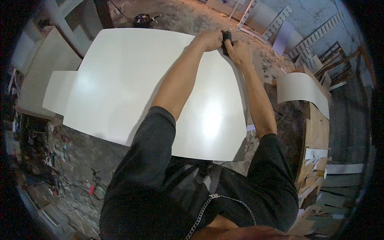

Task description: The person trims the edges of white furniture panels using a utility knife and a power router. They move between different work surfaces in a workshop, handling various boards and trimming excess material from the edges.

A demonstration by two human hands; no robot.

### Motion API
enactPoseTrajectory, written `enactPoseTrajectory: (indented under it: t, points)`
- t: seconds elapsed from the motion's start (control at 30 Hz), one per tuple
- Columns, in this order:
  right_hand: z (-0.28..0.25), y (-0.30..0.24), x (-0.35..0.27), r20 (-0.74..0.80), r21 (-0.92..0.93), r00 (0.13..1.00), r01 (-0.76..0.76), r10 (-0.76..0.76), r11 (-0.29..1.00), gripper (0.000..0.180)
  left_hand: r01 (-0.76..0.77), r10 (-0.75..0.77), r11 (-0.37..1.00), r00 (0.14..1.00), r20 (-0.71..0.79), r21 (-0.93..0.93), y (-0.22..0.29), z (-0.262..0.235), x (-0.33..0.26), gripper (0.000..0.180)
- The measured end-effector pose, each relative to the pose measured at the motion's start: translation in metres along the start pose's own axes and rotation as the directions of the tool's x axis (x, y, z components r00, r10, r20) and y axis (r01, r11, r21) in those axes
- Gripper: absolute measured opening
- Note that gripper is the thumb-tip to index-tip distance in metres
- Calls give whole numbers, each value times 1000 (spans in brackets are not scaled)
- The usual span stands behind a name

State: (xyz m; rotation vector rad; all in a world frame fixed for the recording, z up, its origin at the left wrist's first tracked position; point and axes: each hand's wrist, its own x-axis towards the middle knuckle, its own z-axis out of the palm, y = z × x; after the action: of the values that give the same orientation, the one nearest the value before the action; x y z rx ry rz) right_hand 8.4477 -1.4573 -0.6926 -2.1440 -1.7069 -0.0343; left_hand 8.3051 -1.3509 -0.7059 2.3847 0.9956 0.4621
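A large white panel (120, 76) lies flat in front of me, with one lamp glare on its right part. Both my arms reach across it to its far right corner. There my right hand (241, 53) is closed on a small black hand tool (227, 39), held upright against the panel's edge; its exact kind is hard to make out. My left hand (209, 41) rests at the same corner, right beside the tool. Its fingers are curled and partly hidden, so whether they grip the tool or the panel's edge does not show.
A smaller white piece (58, 90) juts out beyond the panel's left side. To the right, a curved white sheet (300, 89) lies on a wooden bench (318, 132). Cables (76, 185) run over the floor at lower left. Frames and boards (284, 36) lean on the far wall.
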Motion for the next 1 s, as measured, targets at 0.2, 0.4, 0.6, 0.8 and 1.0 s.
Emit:
enactPoseTrajectory:
  t: [0.2,0.4,0.6,0.8,1.0]
  points:
    - [4,-17,-17,4,-80,1000,31,-31,996,64,-28,28,997,1000,8,65,-8,-14,-14,45]
    - [-6,-25,-21,25,-91,998,-47,49,995,65,-39,39,999,999,-18,30,-9,-16,-6,52]
    - [-12,-20,-42,43,-50,993,-105,108,993,66,-45,45,999,999,8,-12,3,13,-6,52]
    - [11,-33,-17,69,-38,979,-192,194,981,67,-109,143,972,978,151,-209,-54,18,25,47]
    - [2,-13,-18,68,-51,984,-163,167,985,68,-206,267,906,956,121,-369,-32,15,29,45]
